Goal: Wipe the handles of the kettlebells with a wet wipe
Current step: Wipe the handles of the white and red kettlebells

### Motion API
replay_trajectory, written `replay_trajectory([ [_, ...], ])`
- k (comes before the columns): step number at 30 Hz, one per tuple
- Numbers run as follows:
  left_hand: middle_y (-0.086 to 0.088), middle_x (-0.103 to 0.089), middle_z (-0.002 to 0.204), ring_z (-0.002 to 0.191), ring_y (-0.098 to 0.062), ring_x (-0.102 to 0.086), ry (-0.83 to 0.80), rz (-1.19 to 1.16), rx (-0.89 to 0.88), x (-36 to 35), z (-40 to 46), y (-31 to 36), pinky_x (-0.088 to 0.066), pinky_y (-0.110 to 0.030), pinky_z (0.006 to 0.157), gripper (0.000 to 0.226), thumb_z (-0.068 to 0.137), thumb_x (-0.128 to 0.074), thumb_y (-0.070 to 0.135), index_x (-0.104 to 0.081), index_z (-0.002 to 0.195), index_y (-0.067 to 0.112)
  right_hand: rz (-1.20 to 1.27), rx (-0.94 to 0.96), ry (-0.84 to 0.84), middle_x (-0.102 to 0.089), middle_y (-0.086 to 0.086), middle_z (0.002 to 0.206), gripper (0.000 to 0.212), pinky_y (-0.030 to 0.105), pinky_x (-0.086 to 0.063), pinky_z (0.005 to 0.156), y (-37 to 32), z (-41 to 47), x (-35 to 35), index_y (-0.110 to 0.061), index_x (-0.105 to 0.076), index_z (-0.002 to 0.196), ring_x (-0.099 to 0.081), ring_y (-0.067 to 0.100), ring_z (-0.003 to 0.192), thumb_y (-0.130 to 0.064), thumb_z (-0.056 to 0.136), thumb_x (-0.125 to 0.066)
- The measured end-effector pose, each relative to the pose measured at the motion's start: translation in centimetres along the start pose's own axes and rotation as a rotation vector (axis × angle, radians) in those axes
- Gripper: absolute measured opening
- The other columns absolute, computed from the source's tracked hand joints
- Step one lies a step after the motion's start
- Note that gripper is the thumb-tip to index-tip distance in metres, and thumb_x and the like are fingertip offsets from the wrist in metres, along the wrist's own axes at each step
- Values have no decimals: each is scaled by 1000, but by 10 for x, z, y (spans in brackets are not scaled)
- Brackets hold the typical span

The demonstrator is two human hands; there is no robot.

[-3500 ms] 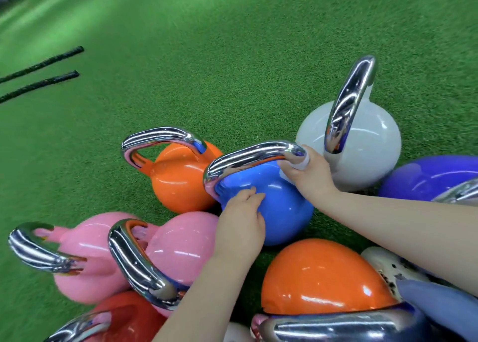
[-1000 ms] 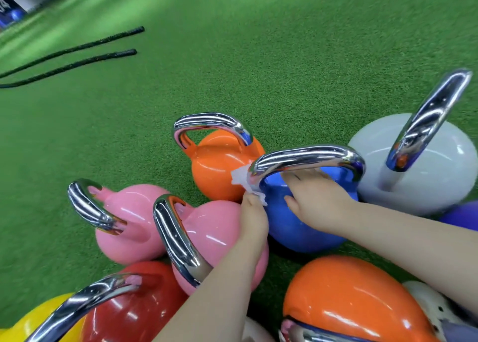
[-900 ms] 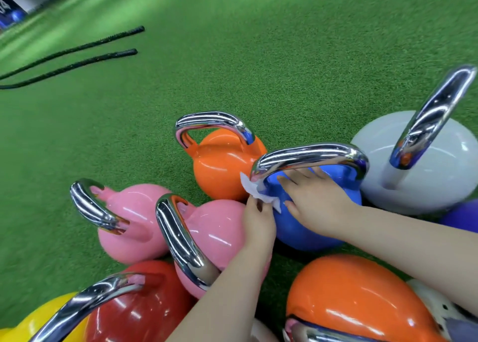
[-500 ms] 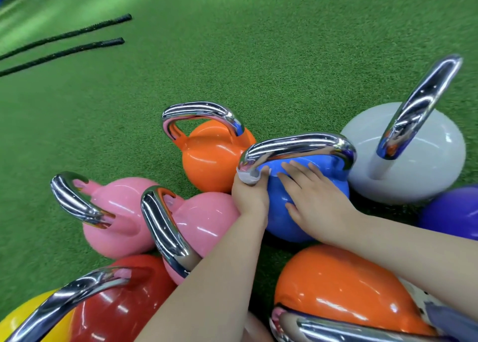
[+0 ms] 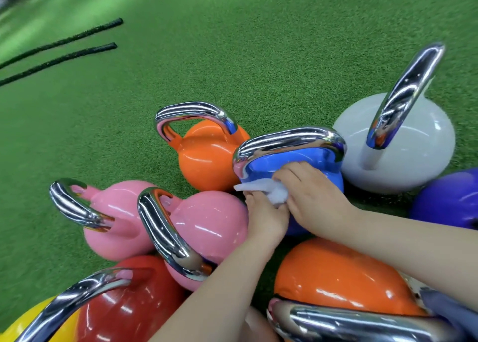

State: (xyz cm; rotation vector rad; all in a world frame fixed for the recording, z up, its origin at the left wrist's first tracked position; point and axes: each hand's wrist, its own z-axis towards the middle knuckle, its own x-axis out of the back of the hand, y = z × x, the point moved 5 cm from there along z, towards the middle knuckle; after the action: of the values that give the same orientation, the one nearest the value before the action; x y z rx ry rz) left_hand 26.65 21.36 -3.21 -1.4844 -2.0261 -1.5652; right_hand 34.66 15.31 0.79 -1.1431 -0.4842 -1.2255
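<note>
A cluster of kettlebells sits on green turf (image 5: 232, 57), and both hands meet at the blue kettlebell (image 5: 320, 171) in the middle of it. The left hand (image 5: 266, 217) comes up from below with its fingers curled around a white wet wipe (image 5: 261, 189), its grip closed on the bunched cloth just under the left end of the chrome handle (image 5: 289, 140). One corner of the wipe sticks out to the left, toward the small orange kettlebell (image 5: 207, 160). The right hand (image 5: 315, 197) lies over the blue body below the handle, its fingers bent and touching the same wipe from the right; whether its grip has closed on the cloth or only presses against it, I cannot tell. The wipe is off the handle here, lying against the blue shoulder between the two hands. Just right of the blue bell stands a grey kettlebell (image 5: 413, 155) with its handle raised, and a purple one (image 5: 450, 199) sits at the right edge. Two pink kettlebells (image 5: 207, 225) lie to the left of the hands, a red one (image 5: 134, 305) and a yellow one (image 5: 15, 328) below them, and a large orange kettlebell (image 5: 336, 277) is under the right forearm. Two black ropes (image 5: 64, 47) lie far off at the upper left.
</note>
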Motion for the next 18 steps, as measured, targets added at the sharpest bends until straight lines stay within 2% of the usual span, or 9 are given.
replay_trajectory([
  [3,-18,-57,112,92,-24,-59,-20,-89,-37,4,-2,-1,-43,-11,64,63,62,-41,41,-55,109,2,146,63,48,-56,10,79,18,35,-38,66,-12,-9,8,-15,-43,89,-43,22,73,-10,72,-39],
  [4,-18,-58,109,87,-24,-61,-46,-129,-36,7,-3,-3,-46,-13,61,55,58,-46,37,-57,102,4,144,68,26,-56,9,75,15,34,-38,64,-15,-10,9,-15,-45,85,-43,22,71,-12,71,-40],
  [6,-16,-60,101,79,-23,-63,-81,-335,3,12,-5,-3,-51,-28,64,34,60,-53,25,-56,90,9,61,41,-53,-57,4,67,18,33,-43,59,-16,-8,3,-14,-55,77,-50,23,64,-19,70,-39],
  [8,-8,-62,84,71,-15,-61,-73,-486,4,17,-10,1,-48,-28,65,15,71,-49,11,-55,85,13,-65,23,-142,-63,1,68,29,33,-47,67,-14,-6,-4,-15,-64,72,-60,26,67,-23,70,-36],
  [10,-7,-66,91,86,-19,-62,-87,-631,62,17,-12,2,-48,-33,79,37,67,-48,13,-59,102,15,-214,2,-215,-72,-2,87,41,37,-45,85,-10,-3,-10,-17,-71,81,-66,27,84,-23,69,-33],
  [12,-8,-64,109,104,-22,-57,-115,-666,103,13,-12,1,-43,-37,92,63,60,-48,15,-53,123,21,-309,-54,-255,-71,-4,103,49,43,-47,91,-7,4,-11,-18,-73,94,-66,26,96,-26,69,-32],
  [13,-7,-62,116,108,-20,-54,-125,-668,113,13,-14,3,-41,-36,94,63,65,-49,14,-49,128,22,-333,-71,-255,-70,-4,107,48,46,-47,92,-6,9,-10,-17,-72,99,-65,25,100,-27,70,-34],
  [15,-3,-59,121,111,-16,-52,-112,-703,159,13,-14,3,-40,-31,94,51,84,-45,9,-46,132,22,-305,-87,-334,-62,-2,123,43,49,-37,101,-8,21,-12,-17,-63,116,-55,24,118,-25,78,-44],
  [18,6,-61,101,100,-12,-52,-78,-796,262,15,-15,4,-40,-23,79,36,90,-42,10,-55,122,21,-198,-100,-505,-44,-5,138,40,41,-23,104,-3,39,-24,-23,-45,127,-32,18,131,-22,87,-46],
])
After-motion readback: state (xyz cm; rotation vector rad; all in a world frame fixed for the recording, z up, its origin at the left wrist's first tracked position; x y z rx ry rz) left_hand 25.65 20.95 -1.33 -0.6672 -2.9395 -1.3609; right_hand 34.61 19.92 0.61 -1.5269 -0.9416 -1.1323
